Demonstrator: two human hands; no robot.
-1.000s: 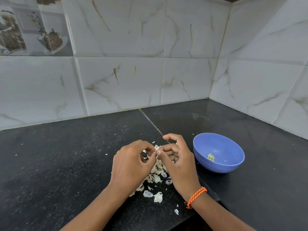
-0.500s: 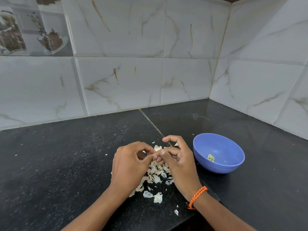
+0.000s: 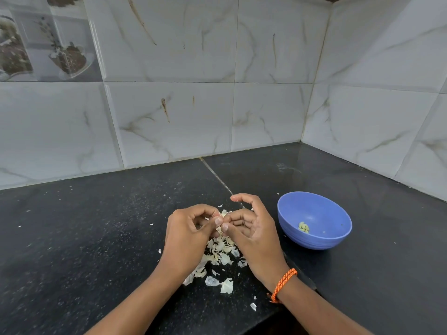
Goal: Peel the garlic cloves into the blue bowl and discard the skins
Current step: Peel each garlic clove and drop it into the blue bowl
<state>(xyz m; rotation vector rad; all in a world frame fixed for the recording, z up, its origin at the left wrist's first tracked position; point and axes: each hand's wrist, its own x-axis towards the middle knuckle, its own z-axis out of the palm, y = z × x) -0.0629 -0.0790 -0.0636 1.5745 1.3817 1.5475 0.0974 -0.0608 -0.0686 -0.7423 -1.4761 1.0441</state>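
Note:
My left hand (image 3: 188, 235) and my right hand (image 3: 254, 233) meet thumb to thumb over the black counter, fingers curled. Between the fingertips they pinch a small garlic clove (image 3: 220, 222), mostly hidden by the thumbs. Under and in front of the hands lies a heap of pale garlic skins (image 3: 221, 252). The blue bowl (image 3: 333, 238) stands just right of my right hand, with peeled garlic cloves (image 3: 304, 227) at its bottom.
The black counter (image 3: 96, 238) runs into a corner of white marble-look wall tiles (image 3: 193, 117). Its front edge (image 3: 271, 313) cuts in near my right wrist, which bears an orange bracelet (image 3: 283, 284). Loose skin flakes (image 3: 253, 306) lie near that edge.
Both hands have sunk slightly toward the skin heap and their fingertips have worked at the clove; my right index finger has lifted higher. The bowl has not moved.

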